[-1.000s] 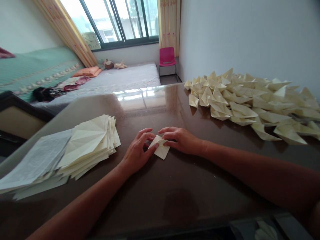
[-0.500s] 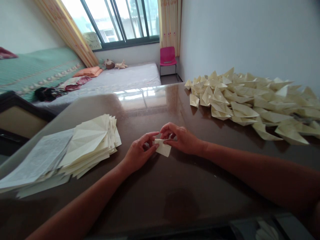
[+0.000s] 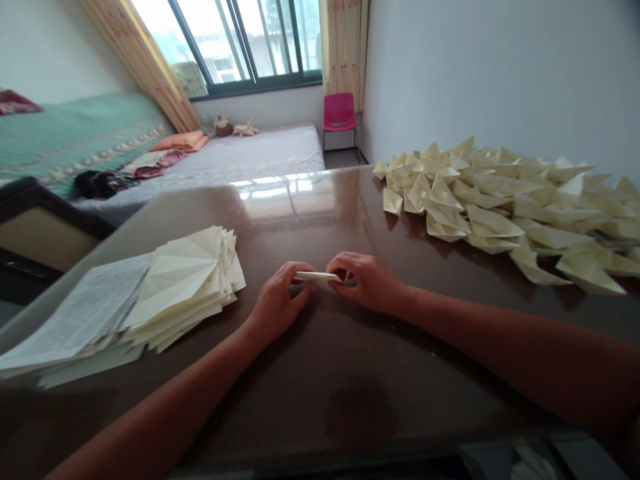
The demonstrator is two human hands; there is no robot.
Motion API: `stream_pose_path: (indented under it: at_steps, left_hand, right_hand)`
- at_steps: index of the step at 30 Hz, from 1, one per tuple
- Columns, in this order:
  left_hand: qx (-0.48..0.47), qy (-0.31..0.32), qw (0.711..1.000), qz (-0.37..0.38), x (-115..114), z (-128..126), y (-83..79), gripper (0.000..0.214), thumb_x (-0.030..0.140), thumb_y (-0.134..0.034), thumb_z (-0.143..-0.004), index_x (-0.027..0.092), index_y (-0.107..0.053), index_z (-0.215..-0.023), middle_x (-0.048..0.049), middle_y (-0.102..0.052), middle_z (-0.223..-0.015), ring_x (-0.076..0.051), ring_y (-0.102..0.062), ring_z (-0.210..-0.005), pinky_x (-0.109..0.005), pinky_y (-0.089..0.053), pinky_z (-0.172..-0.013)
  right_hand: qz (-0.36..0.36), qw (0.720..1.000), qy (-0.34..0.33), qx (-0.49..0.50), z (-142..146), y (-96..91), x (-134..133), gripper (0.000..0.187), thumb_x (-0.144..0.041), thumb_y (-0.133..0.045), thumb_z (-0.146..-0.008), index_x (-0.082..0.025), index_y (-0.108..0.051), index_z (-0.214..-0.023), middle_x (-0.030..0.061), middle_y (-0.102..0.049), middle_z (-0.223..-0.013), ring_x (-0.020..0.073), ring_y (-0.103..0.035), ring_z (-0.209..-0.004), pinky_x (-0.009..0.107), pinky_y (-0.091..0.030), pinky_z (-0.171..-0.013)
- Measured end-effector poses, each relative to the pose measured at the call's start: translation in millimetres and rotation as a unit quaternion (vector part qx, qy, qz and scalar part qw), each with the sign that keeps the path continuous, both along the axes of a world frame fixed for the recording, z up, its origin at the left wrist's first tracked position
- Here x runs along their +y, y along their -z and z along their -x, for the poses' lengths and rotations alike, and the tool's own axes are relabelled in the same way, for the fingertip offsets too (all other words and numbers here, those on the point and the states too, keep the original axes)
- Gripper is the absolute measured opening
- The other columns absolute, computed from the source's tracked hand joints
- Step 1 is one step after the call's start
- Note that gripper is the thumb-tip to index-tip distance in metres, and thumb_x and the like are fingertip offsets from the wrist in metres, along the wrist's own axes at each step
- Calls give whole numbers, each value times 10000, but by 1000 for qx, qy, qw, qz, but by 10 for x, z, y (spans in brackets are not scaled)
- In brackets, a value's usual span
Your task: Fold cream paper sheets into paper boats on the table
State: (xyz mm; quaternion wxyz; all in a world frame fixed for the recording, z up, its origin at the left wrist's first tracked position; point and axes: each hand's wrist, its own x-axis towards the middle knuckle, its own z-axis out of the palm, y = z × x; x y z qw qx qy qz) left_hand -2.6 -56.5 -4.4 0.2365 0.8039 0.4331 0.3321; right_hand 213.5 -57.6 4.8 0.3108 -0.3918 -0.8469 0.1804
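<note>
A small folded paper (image 3: 316, 276), cream-coloured and seen almost edge-on, spans the gap between my two hands above the brown table. My left hand (image 3: 283, 291) is closed on its left end, with the thumb below and the fingers behind. At the other end, my right hand (image 3: 367, 281) pinches it between thumb and curled fingers. To the left lies a stack of creased cream paper sheets (image 3: 183, 267), fanned out unevenly. On the right, many folded paper boats (image 3: 490, 227) are heaped together.
Greyish printed sheets (image 3: 95, 300) lie beside the creased stack at the left of the glossy table (image 3: 320, 387). Behind the table are a bed (image 3: 270, 150), a pink chair (image 3: 340, 115) and a window. A dark wooden chair (image 3: 45, 220) stands at the left edge.
The folded paper has tipped from showing its flat face to nearly edge-on. Both hands have shifted their grip on its ends. The whole view has moved slightly.
</note>
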Motion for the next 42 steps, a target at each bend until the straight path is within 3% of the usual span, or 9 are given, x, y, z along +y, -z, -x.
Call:
stream_pose_path:
  at_steps: [4, 7, 13, 18, 21, 26, 32, 37, 42]
  left_hand:
    - [125, 14, 977, -173, -11, 38, -17, 190, 276, -580, -863, 205, -603, -1038, -60, -609, -1056, -215, -520, -1008, -346, -463, -872]
    - [198, 78, 960, -181, -37, 44, -22, 142, 239, -497, -913, 213, -622, -975, -40, -627, -984, -194, -524, -943, -317, -462, -830]
    - [241, 117, 955, -132, -74, 51, -63, 217, 268, -436, -946, 203, -643, -959, -46, -630, -960, -170, -546, -894, -285, -468, -787]
    - [219, 100, 966, -98, -42, 58, -74, 245, 304, -420, -960, 215, -647, -975, -38, -638, -951, -165, -558, -888, -270, -460, -785]
    - [205, 70, 974, -68, 19, 44, -33, 277, 316, -398, -969, 212, -655, -971, -32, -641, -902, -163, -574, -871, -263, -458, -776]
    - [189, 15, 981, -30, 95, 0, 37, 301, 347, -412, -960, 231, -640, -1118, -36, -668, -978, -168, -624, -873, -262, -474, -773]
    - [214, -24, 975, -57, 64, -56, 19, 310, 336, -452, -940, 251, -599, -1199, -20, -667, -948, -163, -636, -821, -253, -473, -721]
    - [218, -33, 973, -68, 81, -50, 36, 288, 322, -452, -941, 256, -626, -1161, -7, -619, -894, -119, -598, -693, -229, -459, -667]
    - [174, 15, 975, -137, 89, -19, 82, 309, 246, -431, -946, 234, -601, -1203, -51, -616, -1054, -161, -572, -902, -282, -477, -827]
  right_hand:
    - [-164, 964, 6, -211, -28, -44, -39, 114, -214, -521, -899, -181, -606, -968, 64, -626, -942, 194, -514, -889, 315, -358, -771]
    - [-197, 938, -33, -282, -35, -59, -45, 157, -222, -462, -944, -187, -599, -1012, 70, -623, -952, 199, -501, -903, 323, -341, -765]
    - [-122, 942, -112, -293, -119, -144, 29, 202, -268, -477, -945, -191, -661, -920, 63, -632, -932, 185, -520, -892, 296, -359, -749]
    - [5, 974, -125, -187, -214, -176, 100, 224, -244, -482, -931, -215, -704, -933, 38, -649, -920, 139, -573, -818, 242, -383, -704]
    - [59, 986, -109, -111, -199, -88, 134, 200, -240, -524, -903, -201, -701, -987, 37, -660, -919, 130, -594, -789, 228, -395, -702]
    - [98, 994, -3, -48, -107, 68, 150, 217, -293, -523, -901, -192, -669, -1026, 38, -695, -879, 145, -610, -774, 233, -398, -695]
    - [68, 989, 68, -110, -44, 75, 72, 231, -312, -482, -919, -191, -546, -1105, 41, -682, -874, 159, -617, -783, 244, -389, -695]
    - [39, 985, 70, -156, -11, 60, 55, 216, -313, -443, -942, -183, -527, -1093, 55, -665, -918, 163, -615, -819, 251, -387, -717]
    - [19, 978, 65, -195, 21, 16, 58, 216, -306, -412, -958, -190, -552, -1073, 70, -613, -1069, 163, -613, -875, 254, -396, -747]
